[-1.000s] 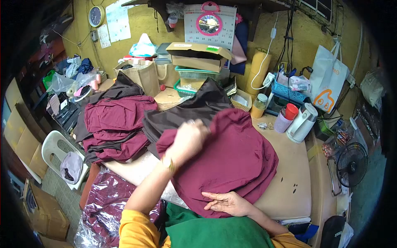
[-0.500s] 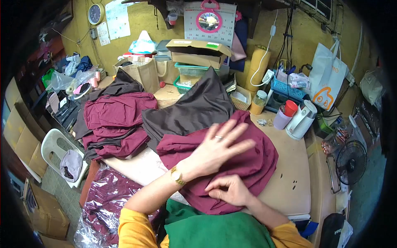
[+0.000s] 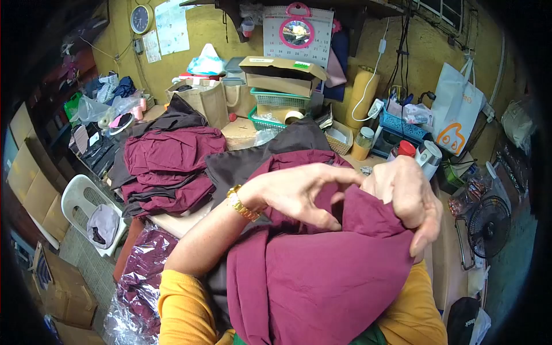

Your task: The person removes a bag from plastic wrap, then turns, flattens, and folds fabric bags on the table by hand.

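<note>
Maroon cloth (image 3: 333, 282) raised in front of the body, under both hands.
The right hand (image 3: 405, 198) grips its upper corner, apparently so the rest hangs down; the left hand (image 3: 305, 195) curves just beside, thumb and fingers apart, perhaps ready to steady the edge. Beyond the left hand, dark cloth (image 3: 305, 137) lies on the worktop (image 3: 238, 131); past the right stands a jar (image 3: 363, 144), likely kept aside.

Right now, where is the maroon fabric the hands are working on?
In the head view, the maroon fabric is at lower centre, between the yellow sleeves, its upper right part held in the right hand.
</note>
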`<state>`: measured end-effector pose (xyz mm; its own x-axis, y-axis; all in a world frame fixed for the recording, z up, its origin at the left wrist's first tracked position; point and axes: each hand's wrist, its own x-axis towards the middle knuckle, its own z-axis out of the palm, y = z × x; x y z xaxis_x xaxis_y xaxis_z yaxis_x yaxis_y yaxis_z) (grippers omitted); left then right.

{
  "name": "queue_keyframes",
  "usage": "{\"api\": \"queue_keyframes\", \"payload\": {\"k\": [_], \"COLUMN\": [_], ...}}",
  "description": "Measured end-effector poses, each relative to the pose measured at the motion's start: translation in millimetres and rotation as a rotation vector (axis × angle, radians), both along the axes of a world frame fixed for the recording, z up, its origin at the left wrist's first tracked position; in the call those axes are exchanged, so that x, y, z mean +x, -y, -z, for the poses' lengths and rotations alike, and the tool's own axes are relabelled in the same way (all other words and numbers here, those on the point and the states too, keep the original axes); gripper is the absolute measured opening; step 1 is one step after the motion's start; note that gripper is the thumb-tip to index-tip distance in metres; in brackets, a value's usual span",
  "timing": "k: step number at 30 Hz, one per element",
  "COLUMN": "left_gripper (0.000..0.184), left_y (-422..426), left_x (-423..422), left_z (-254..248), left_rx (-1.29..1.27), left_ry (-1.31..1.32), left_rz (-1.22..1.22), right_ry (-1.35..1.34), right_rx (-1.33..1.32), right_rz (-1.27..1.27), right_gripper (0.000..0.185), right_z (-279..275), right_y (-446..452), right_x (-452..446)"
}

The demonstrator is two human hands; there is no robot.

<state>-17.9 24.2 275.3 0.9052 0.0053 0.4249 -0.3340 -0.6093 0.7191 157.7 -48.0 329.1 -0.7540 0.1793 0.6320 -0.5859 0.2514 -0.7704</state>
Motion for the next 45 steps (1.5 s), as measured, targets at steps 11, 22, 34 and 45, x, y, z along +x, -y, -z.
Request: {"api": "queue_keyframes", "payload": {"k": [11, 22, 34, 45], "left_gripper": [0.025, 0.035, 0.062, 0.065], "left_y": [-46, 61, 100, 24], "left_x": [-136, -105, -62, -22], "left_z": [-10, -39, 98, 264], "left_rx": [0.681, 1.066, 0.321, 0.632], "left_ry": [-0.054, 0.663, -0.151, -0.553], "left_rz": [-1.140, -1.187, -0.783, -1.546], "right_ry": [0.897, -0.033, 1.033, 1.562], "right_rx": [0.659, 1.379, 0.552, 0.516], "right_rz": [1.253, 1.877, 1.758, 1.226], "right_gripper": [0.027, 0.015, 0.027, 0.096], "right_z": [-27, -44, 132, 283], "right_y": [-61, -43, 58, -61], "right_x": [62, 104, 167, 90]}}
